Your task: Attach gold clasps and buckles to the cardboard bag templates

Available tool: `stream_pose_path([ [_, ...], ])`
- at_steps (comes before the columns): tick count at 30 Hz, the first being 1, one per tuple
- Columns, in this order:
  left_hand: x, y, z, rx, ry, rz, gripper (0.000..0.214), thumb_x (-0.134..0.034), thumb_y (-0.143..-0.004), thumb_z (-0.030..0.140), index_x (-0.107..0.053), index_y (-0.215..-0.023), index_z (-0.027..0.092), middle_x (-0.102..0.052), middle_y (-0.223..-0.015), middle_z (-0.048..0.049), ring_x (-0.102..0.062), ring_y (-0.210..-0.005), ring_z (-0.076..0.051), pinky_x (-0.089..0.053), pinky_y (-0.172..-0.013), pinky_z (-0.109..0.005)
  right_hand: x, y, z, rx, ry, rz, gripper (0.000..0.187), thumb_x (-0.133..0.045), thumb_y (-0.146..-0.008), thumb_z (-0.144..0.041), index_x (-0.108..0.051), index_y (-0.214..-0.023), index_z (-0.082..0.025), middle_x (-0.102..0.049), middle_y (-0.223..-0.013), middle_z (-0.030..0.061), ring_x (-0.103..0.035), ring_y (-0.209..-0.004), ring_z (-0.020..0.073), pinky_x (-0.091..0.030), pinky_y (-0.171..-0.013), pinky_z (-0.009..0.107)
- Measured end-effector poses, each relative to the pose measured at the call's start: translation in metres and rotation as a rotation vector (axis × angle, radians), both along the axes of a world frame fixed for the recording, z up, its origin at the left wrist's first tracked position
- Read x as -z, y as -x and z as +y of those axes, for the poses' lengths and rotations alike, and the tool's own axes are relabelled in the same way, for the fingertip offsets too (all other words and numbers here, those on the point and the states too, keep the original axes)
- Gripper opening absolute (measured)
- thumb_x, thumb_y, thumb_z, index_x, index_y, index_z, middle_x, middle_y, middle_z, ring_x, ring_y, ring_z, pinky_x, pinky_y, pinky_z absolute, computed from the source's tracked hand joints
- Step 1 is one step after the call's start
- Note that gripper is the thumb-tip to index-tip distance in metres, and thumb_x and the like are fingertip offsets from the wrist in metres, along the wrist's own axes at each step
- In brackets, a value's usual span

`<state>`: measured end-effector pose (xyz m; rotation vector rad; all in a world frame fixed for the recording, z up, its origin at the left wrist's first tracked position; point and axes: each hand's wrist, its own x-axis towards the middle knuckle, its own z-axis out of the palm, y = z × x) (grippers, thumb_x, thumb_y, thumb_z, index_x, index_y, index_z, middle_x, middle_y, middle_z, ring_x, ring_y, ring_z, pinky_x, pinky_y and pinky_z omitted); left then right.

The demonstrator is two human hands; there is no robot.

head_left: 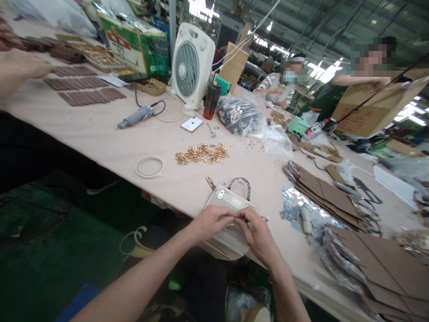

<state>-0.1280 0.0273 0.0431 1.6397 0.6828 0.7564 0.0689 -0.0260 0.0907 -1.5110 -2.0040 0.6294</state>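
Observation:
A small pale handbag [217, 248] lies tilted at the table's front edge, its wrapped handle [247, 182] pointing away from me. A strap end with a metal fitting [211, 183] sticks out at its upper left. Over the bag, my left hand [211, 221] and my right hand [257, 227] meet with fingertips pinched together. Whatever is between the fingers is too small to make out. Beyond the bag lies a pile of small gold metal fittings [202, 153].
A roll of tape [149, 167] lies left, with a corded grey power tool [136, 117], a phone [191, 124], a tumbler [212, 100] and a white fan [192, 65] behind. Stacked brown bag pieces [326, 192] occupy the right. Another person's hand [23, 67] is far left; two people work across the table.

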Motion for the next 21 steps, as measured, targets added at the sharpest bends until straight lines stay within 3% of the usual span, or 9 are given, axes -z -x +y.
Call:
stream_pose_path([
  [5, -0.005, 0.0, 0.001, 0.002, 0.071, -0.025, 0.027, -0.059, -0.095, 0.032, -0.079, -0.102, 0.016, -0.063, -0.066, 0.0028, -0.055, -0.061, -0.011, -0.043, -0.063, -0.021, 0.003, 0.001, 0.002, 0.0, -0.01, 0.054, 0.009, -0.057, -0.103, -0.025, -0.065, -0.098, -0.024, -0.067, -0.094, 0.0031, -0.063, -0.09, 0.0204, -0.05, -0.082, 0.032],
  [11, 0.0, -0.005, 0.007, -0.093, 0.278, -0.104, 0.028, -0.063, -0.091, 0.037, -0.076, -0.09, 0.013, -0.055, -0.058, 0.0042, -0.049, -0.053, -0.01, -0.04, -0.055, -0.021, 0.012, 0.01, -0.011, -0.094, -0.202, 0.101, 0.015, -0.053, -0.102, -0.014, -0.063, -0.098, -0.025, -0.064, -0.094, 0.0043, -0.061, -0.09, 0.0203, -0.05, -0.082, 0.033],
  [13, 0.002, -0.005, 0.005, -0.117, 0.172, -0.051, 0.025, -0.062, -0.093, 0.035, -0.075, -0.09, 0.014, -0.063, -0.064, 0.002, -0.056, -0.059, -0.012, -0.044, -0.06, -0.022, 0.009, 0.009, -0.012, -0.095, -0.216, 0.177, 0.013, -0.056, -0.101, -0.015, -0.063, -0.099, -0.026, -0.064, -0.093, 0.0032, -0.062, -0.089, 0.0193, -0.05, -0.081, 0.032],
  [15, 0.002, -0.005, 0.001, -0.067, -0.044, 0.058, 0.02, -0.061, -0.094, 0.031, -0.076, -0.092, 0.018, -0.072, -0.077, -0.0007, -0.064, -0.071, -0.015, -0.047, -0.069, -0.023, 0.003, 0.006, -0.006, 0.001, -0.227, 0.271, 0.009, -0.06, -0.1, -0.019, -0.064, -0.1, -0.026, -0.066, -0.096, 0.0032, -0.064, -0.093, 0.0193, -0.051, -0.083, 0.031],
  [18, 0.0, -0.004, -0.007, 0.039, -0.303, 0.223, 0.017, -0.061, -0.096, 0.027, -0.077, -0.098, 0.022, -0.078, -0.093, -0.0021, -0.07, -0.086, -0.018, -0.05, -0.078, -0.025, -0.006, 0.004, 0.02, 0.185, -0.161, 0.393, 0.007, -0.064, -0.099, -0.03, -0.067, -0.104, -0.026, -0.068, -0.101, 0.0036, -0.065, -0.097, 0.0199, -0.052, -0.086, 0.033],
  [21, -0.003, -0.002, -0.011, 0.073, -0.39, 0.281, 0.02, -0.058, -0.099, 0.027, -0.076, -0.104, 0.023, -0.079, -0.097, -0.0017, -0.072, -0.089, -0.018, -0.05, -0.08, -0.024, -0.004, 0.01, 0.054, 0.184, -0.043, 0.421, 0.018, -0.068, -0.095, -0.042, -0.071, -0.099, -0.024, -0.068, -0.114, 0.007, -0.064, -0.112, 0.0244, -0.051, -0.098, 0.04],
])
